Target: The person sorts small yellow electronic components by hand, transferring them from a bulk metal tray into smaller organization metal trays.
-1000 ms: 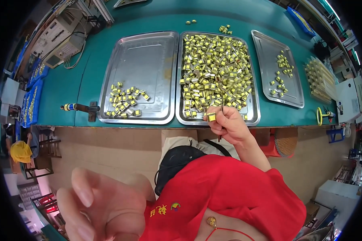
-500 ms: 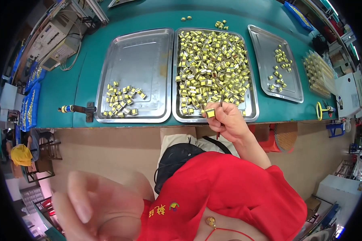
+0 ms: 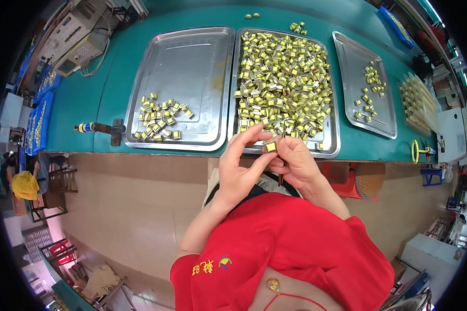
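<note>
In front of the middle tray's near edge, a small yellow-wrapped transformer (image 3: 270, 147) with metal sides is held between my two hands. My left hand (image 3: 237, 170) curves in from the left, its thumb and fingertips closed at the transformer. On the other side my right hand (image 3: 302, 165) grips the same piece with thumb and fingers. A thin dark stick-like tool (image 3: 280, 180) also runs through my right hand; its exact kind is hard to make out. Just beyond, the middle metal tray (image 3: 335, 132) is heaped with similar transformers.
A left tray (image 3: 187, 46) has a group of transformers at its near left. The right tray (image 3: 350, 78) carries a few scattered ones. A clamp-like fixture (image 3: 117, 132) sits at the table edge. Blue bins (image 3: 38, 124) and instruments (image 3: 78, 59) stand left; yellow-handled scissors (image 3: 415, 151) lie right.
My left hand has come up from the lower left to the transformer and closed on it. My right hand stays near the same place, still holding the transformer and dark tool.
</note>
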A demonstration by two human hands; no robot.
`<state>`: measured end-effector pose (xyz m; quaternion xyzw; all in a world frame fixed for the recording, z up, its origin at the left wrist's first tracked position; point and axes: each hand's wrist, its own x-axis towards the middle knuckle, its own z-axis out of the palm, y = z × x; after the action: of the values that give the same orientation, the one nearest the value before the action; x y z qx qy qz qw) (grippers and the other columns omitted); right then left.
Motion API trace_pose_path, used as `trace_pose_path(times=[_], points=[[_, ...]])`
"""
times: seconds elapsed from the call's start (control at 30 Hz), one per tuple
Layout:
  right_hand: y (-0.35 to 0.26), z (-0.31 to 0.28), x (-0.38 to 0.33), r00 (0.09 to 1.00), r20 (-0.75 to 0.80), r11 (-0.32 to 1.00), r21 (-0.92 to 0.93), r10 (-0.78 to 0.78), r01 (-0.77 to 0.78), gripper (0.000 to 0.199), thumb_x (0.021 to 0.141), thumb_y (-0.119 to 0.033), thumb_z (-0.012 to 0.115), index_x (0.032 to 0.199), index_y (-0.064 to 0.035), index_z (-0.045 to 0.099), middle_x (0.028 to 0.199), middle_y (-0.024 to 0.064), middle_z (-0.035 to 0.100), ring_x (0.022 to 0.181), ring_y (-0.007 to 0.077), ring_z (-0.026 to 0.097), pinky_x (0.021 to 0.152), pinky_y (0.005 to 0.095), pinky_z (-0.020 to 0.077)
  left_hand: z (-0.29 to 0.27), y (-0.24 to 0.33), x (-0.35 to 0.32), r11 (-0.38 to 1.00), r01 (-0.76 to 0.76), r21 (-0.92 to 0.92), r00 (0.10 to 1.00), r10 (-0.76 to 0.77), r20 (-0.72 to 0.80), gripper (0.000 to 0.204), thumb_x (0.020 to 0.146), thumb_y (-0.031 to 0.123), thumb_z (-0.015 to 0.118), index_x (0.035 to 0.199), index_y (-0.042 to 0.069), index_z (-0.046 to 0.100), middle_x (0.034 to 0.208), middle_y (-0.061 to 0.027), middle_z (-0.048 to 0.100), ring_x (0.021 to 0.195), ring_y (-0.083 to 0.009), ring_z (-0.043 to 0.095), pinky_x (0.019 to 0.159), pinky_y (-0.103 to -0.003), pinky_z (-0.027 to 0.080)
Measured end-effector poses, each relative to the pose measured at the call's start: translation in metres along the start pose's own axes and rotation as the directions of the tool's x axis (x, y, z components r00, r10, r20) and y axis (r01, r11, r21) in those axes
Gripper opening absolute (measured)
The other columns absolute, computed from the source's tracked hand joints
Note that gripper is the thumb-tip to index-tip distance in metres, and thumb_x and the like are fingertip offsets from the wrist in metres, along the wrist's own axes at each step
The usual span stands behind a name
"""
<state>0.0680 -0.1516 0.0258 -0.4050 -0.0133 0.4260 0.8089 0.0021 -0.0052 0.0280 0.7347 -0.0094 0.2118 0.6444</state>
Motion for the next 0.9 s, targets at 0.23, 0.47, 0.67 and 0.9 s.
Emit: trace_pose_path(times=[0.23, 0.47, 0.67, 0.9], points=[[0.004, -0.003, 0.002, 0.999, -0.009, 0.999, 0.004, 0.037, -0.037, 0.03, 0.09, -0.034, 0.063, 0.082, -0.0053, 0.058, 0.066, -0.0015, 0.048, 0.055, 0.0046, 0.037, 0.045, 0.0187, 0.0249, -0.001, -0.003, -0.001, 0.999, 0.013, 0.04, 0.999, -0.011, -0.038, 0.043, 0.075, -0.003, 0.072, 0.116, 0.0, 0.059, 0.108, -0.0088, 0.064, 0.102, -0.0162, 0.058, 0.09, -0.03, 0.045], [0.004, -0.004, 0.005, 0.999, -0.007, 0.999, 0.0, 0.033, -0.033, 0.028, 0.09, -0.033, 0.064, 0.086, -0.0056, 0.059, 0.068, -0.003, 0.049, 0.056, 0.0046, 0.036, 0.046, 0.0194, 0.0251, -0.002, -0.01, -0.001, 0.999, -0.035, 0.019, 0.998, 0.036, -0.054, 0.03, 0.074, -0.004, 0.072, 0.103, 0.0, 0.063, 0.105, -0.0101, 0.063, 0.102, -0.0199, 0.059, 0.089, -0.031, 0.046], [0.006, -0.009, 0.005, 0.999, 0.03, 1.0, 0.019, 0.018, -0.018, 0.026, 0.09, -0.03, 0.064, 0.096, -0.005, 0.062, 0.069, -0.003, 0.05, 0.054, 0.0044, 0.034, 0.046, 0.0193, 0.0233, 0.0, -0.011, -0.001, 0.999, -0.051, 0.004, 0.997, 0.051, -0.059, 0.03, 0.074, -0.005, 0.073, 0.101, -0.001, 0.063, 0.106, -0.0113, 0.064, 0.102, -0.0211, 0.059, 0.089, -0.032, 0.046], [0.006, -0.009, 0.004, 0.998, 0.068, 1.0, 0.024, -0.02, 0.019, 0.024, 0.092, -0.027, 0.062, 0.099, -0.0049, 0.062, 0.07, -0.0027, 0.05, 0.053, 0.0038, 0.033, 0.046, 0.0189, 0.0229, 0.003, -0.011, -0.001, 0.963, 0.043, -0.265, 0.999, -0.049, -0.016, 0.03, 0.077, -0.008, 0.069, 0.105, -0.002, 0.059, 0.11, -0.0145, 0.063, 0.103, -0.0214, 0.06, 0.09, -0.033, 0.047]])
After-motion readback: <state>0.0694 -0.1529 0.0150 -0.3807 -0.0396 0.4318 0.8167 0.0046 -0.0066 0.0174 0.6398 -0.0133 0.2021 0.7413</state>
